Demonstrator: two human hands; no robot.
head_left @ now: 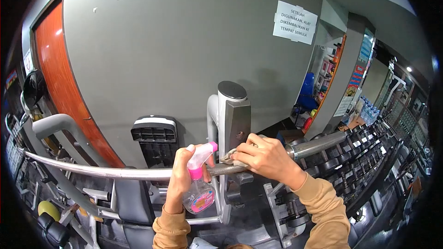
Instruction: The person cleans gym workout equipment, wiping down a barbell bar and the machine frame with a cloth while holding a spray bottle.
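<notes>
My left hand (183, 170) is wrapped around the neck of a clear spray bottle (201, 195) with a pink and white trigger head. The bottle hangs upright just in front of a long metal bar (138, 174). My right hand (263, 157) is closed on a crumpled light cloth (229, 157), pressed at the bar beside a grey machine post (235, 124). Part of the cloth is hidden under my fingers.
A rack of dumbbells (344, 175) runs along the right. Behind the bar stand a black plastic step (156, 133) and a grey wall with a paper sign (295, 22). A padded bench (131, 203) is below left, near an orange door (60, 74).
</notes>
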